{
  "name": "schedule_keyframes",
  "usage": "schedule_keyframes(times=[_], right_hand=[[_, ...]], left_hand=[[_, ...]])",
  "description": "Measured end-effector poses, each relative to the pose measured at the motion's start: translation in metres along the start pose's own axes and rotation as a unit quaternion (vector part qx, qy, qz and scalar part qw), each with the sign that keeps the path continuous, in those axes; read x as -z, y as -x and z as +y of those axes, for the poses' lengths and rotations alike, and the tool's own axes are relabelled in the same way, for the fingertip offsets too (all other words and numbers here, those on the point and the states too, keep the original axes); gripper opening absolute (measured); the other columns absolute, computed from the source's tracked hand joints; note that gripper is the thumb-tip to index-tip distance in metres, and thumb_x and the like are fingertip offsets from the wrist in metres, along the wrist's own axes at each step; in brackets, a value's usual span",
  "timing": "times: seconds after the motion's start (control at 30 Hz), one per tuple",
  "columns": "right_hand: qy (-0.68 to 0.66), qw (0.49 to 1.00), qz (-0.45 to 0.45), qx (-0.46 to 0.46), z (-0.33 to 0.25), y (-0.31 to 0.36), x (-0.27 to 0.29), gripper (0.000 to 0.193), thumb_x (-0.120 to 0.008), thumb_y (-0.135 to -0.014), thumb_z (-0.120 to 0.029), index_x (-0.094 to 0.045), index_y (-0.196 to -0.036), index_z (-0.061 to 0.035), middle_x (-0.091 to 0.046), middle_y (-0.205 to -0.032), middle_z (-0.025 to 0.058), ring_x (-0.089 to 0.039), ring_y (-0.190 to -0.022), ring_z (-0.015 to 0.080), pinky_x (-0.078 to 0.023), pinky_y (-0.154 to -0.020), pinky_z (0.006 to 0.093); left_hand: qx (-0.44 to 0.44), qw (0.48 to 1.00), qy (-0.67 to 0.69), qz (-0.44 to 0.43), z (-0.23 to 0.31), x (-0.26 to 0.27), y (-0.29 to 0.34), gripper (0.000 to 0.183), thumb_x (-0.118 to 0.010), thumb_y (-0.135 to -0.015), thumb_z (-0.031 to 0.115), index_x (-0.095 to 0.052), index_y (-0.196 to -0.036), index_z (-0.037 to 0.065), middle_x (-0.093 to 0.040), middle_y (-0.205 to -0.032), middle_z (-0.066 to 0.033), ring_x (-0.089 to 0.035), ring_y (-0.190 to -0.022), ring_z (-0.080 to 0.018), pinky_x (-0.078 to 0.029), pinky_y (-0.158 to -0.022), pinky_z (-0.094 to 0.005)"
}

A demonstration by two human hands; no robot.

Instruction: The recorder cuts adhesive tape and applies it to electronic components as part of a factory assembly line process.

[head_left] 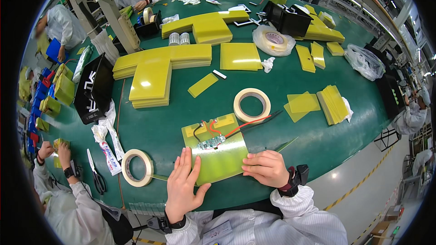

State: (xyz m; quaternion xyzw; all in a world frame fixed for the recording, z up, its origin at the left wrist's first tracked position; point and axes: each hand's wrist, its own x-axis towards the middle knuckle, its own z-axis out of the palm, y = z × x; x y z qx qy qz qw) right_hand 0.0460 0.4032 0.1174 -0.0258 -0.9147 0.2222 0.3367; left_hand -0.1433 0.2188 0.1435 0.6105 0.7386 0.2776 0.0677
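Note:
A flat, glossy yellow-green panel (222,156) lies in front of me. A small green circuit board (211,142) sits on it, with red wires (245,124) and black wires (268,119) running off it. My left hand (182,183) rests along the panel's left edge, fingers stretched out and thumb apart. At the right edge my right hand (267,169) has its fingers bent together, pinching the panel; the thumb is mostly hidden. Thin yellow strips (288,144) stick out past both hands; how they join the panel is unclear.
Cream tape rolls (137,168) (252,105) lie left of and beyond the panel. Stacked yellow sheets (152,79), scissors (96,172), a white tube (109,156) and a black bin (94,88) share the green table (318,149). A co-worker's hands (64,154) work at left.

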Motion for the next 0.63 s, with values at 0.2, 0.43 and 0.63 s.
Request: schedule_keyframes(times=[0.2, 0.43, 0.63], right_hand=[[0.003, 1.0, -0.001, -0.004, -0.0001, 0.0002, -0.0001, 0.021, -0.076, -0.066, -0.015, -0.069, -0.085, -0.0111, -0.067, -0.094, -0.001, -0.064, -0.089, 0.0146, -0.05, -0.063, 0.0278], [-0.001, 1.0, -0.004, -0.007, 0.0009, 0.0009, -0.0001, 0.023, -0.077, -0.065, -0.015, -0.069, -0.087, -0.011, -0.066, -0.096, 0.0003, -0.063, -0.092, 0.0165, -0.05, -0.065, 0.0283], [-0.011, 1.0, -0.002, -0.004, 0.0022, 0.0014, -0.0008, 0.025, -0.077, -0.065, -0.015, -0.069, -0.088, -0.0106, -0.066, -0.097, 0.0017, -0.063, -0.094, 0.0182, -0.05, -0.067, 0.0295]], left_hand=[[-0.003, 1.0, -0.009, -0.005, -0.0012, 0.0002, 0.0003, 0.066, -0.067, -0.072, 0.03, -0.048, -0.125, -0.005, -0.033, -0.137, -0.0326, -0.037, -0.127, -0.044, -0.03, -0.104, -0.0501], [-0.002, 1.0, -0.009, -0.007, -0.0011, -0.0003, -0.0001, 0.065, -0.067, -0.073, 0.03, -0.048, -0.125, -0.005, -0.034, -0.136, -0.033, -0.036, -0.127, -0.0443, -0.03, -0.103, -0.0508], [-0.002, 1.0, -0.009, -0.008, -0.0007, -0.0002, -0.0002, 0.065, -0.066, -0.074, 0.03, -0.048, -0.125, -0.005, -0.034, -0.136, -0.033, -0.036, -0.127, -0.0442, -0.03, -0.103, -0.051]])
